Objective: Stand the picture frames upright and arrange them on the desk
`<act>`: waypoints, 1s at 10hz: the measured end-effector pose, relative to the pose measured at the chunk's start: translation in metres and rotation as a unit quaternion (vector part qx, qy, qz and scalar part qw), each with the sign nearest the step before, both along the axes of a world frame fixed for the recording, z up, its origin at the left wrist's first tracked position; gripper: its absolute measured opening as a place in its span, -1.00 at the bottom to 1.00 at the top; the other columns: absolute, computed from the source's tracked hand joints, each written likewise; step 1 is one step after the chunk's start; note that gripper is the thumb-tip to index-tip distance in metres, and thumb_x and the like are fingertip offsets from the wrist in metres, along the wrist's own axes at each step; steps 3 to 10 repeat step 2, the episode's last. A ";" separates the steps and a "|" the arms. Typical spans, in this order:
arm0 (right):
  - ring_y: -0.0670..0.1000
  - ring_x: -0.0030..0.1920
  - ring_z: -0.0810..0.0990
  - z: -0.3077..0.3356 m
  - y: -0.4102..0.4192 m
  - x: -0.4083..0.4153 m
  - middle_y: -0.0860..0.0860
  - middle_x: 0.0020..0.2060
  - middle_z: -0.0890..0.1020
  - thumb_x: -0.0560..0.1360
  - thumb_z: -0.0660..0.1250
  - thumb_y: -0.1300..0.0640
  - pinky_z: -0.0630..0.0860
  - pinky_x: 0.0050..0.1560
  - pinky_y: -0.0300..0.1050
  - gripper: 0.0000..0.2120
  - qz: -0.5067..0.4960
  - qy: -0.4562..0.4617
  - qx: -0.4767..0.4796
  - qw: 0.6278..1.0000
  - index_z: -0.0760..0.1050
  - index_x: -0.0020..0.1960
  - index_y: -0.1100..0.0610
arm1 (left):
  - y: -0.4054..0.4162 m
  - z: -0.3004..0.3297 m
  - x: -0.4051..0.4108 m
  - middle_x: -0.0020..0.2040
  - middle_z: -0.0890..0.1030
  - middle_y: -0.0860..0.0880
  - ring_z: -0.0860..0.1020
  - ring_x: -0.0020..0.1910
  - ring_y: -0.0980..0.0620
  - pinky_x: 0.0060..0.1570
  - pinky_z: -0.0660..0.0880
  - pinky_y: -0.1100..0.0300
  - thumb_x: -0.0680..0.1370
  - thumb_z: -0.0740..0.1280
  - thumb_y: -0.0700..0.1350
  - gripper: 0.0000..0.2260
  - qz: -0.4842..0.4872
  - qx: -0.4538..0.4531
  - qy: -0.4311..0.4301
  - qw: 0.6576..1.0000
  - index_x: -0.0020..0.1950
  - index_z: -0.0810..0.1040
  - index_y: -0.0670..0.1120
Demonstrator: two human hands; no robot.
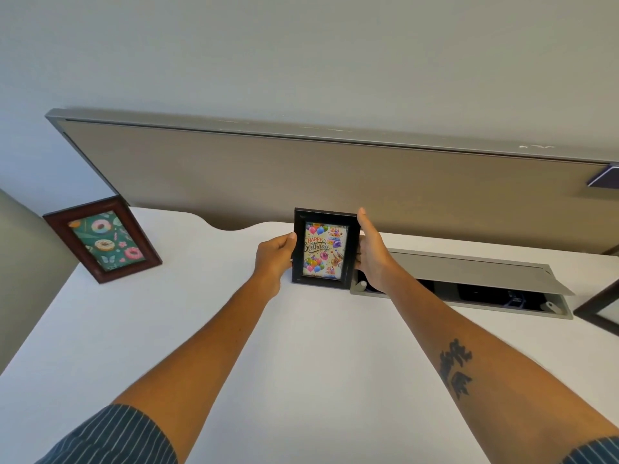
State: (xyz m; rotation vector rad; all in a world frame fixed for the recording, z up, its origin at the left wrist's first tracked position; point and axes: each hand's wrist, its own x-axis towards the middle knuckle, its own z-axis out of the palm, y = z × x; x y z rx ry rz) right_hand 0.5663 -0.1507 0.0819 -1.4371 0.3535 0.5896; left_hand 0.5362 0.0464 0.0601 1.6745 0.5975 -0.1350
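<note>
Standing upright near the rear middle of the white desk, a black rectangular picture frame with a colourful "Happy Birthday" balloon print is held between both hands, its lower edge on the desk surface. The left hand grips the frame's left edge, fingers curled behind it and thumb at the front. The right hand lies along the right edge with its fingers extended upward, the fingertip reaching the frame's top corner; whether the thumb wraps the frame cannot be told. Just right of the frame, touching or nearly so, is a grey metal cable tray recessed in the desk with its hinged lid raised. At the far left corner, well apart, a dark red-brown wooden picture frame with a green doughnut print stands tilted backward. The corner of a third dark frame is cut off by the right border. A grey-brown partition panel runs behind the desk. Striped dark sleeves cover the upper arms.
</note>
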 end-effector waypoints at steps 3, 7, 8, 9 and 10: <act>0.06 0.32 0.65 -0.015 -0.013 -0.014 0.06 0.35 0.68 0.68 0.04 -0.44 0.53 0.40 0.08 -0.45 -0.013 -0.052 -0.057 0.997 0.62 0.25 -0.12 | 0.005 -0.014 -0.015 0.26 0.65 -0.10 0.61 0.23 -0.09 0.18 0.60 0.04 0.70 0.23 0.12 -0.69 -0.013 0.101 -0.022 0.995 0.26 0.57 -0.06; 0.06 0.32 0.65 -0.015 -0.013 -0.014 0.06 0.35 0.68 0.68 0.04 -0.44 0.53 0.40 0.08 -0.45 -0.013 -0.052 -0.057 0.997 0.62 0.25 -0.12 | 0.005 -0.014 -0.015 0.26 0.65 -0.10 0.61 0.23 -0.09 0.18 0.60 0.04 0.70 0.23 0.12 -0.69 -0.013 0.101 -0.022 0.995 0.26 0.57 -0.06; 0.06 0.32 0.65 -0.015 -0.013 -0.014 0.06 0.35 0.68 0.68 0.04 -0.44 0.53 0.40 0.08 -0.45 -0.013 -0.052 -0.057 0.997 0.62 0.25 -0.12 | 0.005 -0.014 -0.015 0.26 0.65 -0.10 0.61 0.23 -0.09 0.18 0.60 0.04 0.70 0.23 0.12 -0.69 -0.013 0.101 -0.022 0.995 0.26 0.57 -0.06; 0.06 0.32 0.65 -0.015 -0.013 -0.014 0.06 0.35 0.68 0.68 0.04 -0.44 0.53 0.40 0.08 -0.45 -0.013 -0.052 -0.057 0.997 0.62 0.25 -0.12 | 0.005 -0.014 -0.015 0.26 0.65 -0.10 0.61 0.23 -0.09 0.18 0.60 0.04 0.70 0.23 0.12 -0.69 -0.013 0.101 -0.022 0.995 0.26 0.57 -0.06; 0.06 0.32 0.65 -0.015 -0.013 -0.014 0.06 0.35 0.68 0.68 0.04 -0.44 0.53 0.40 0.08 -0.45 -0.013 -0.052 -0.057 0.997 0.62 0.25 -0.12 | 0.005 -0.014 -0.015 0.26 0.65 -0.10 0.61 0.23 -0.09 0.18 0.60 0.04 0.70 0.23 0.12 -0.69 -0.013 0.101 -0.022 0.995 0.26 0.57 -0.06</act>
